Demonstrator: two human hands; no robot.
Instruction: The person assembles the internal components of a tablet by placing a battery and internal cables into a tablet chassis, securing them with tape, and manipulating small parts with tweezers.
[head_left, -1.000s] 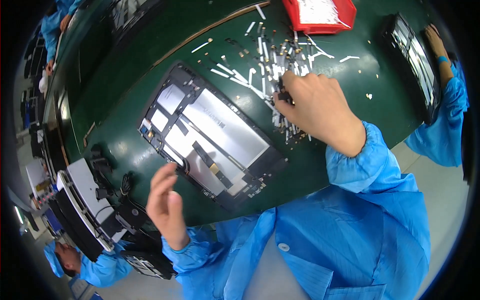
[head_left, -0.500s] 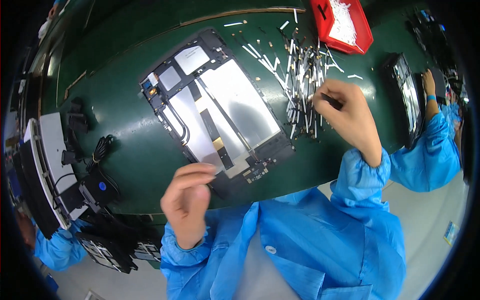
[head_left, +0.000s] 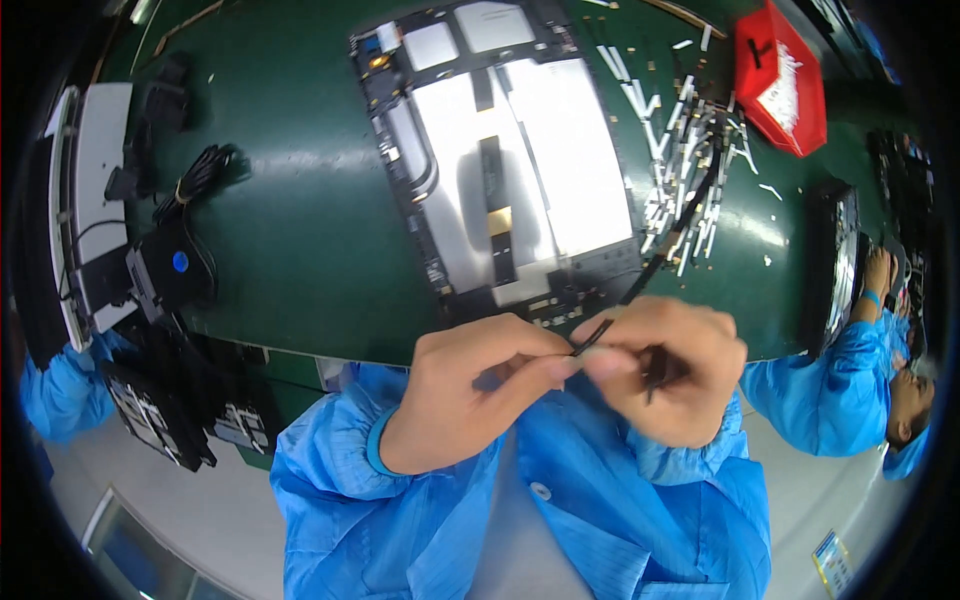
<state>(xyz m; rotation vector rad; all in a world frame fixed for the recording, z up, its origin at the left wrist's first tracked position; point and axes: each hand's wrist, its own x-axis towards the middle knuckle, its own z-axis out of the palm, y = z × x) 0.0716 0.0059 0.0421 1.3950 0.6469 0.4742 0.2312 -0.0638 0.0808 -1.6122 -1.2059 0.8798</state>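
My left hand [head_left: 475, 385] pinches the end of a thin black flat cable [head_left: 690, 205] between thumb and forefinger. Beside it, my right hand [head_left: 665, 370] is closed on the same cable, fingertips almost touching the left ones. From there the cable runs up and right, over a pile of white-and-black strips [head_left: 672, 165]. A dark slim piece [head_left: 655, 372] shows inside the curled right fingers; its kind I cannot make out. Just beyond both hands lies an opened tablet [head_left: 580, 160], with silver battery panels and a black frame.
A red bin [head_left: 770, 75] holding white strips stands at the far right. Stacked dark device panels [head_left: 835, 260] sit near a co-worker's arm [head_left: 825, 385]. At left are a black adapter [head_left: 165, 265], a coiled cable [head_left: 200, 175] and a white-edged panel [head_left: 100, 200] on the green table [head_left: 290, 250].
My right hand has come from the strip pile toward my body with a black flat cable. My left hand has moved right and now pinches its end. The view has shifted.
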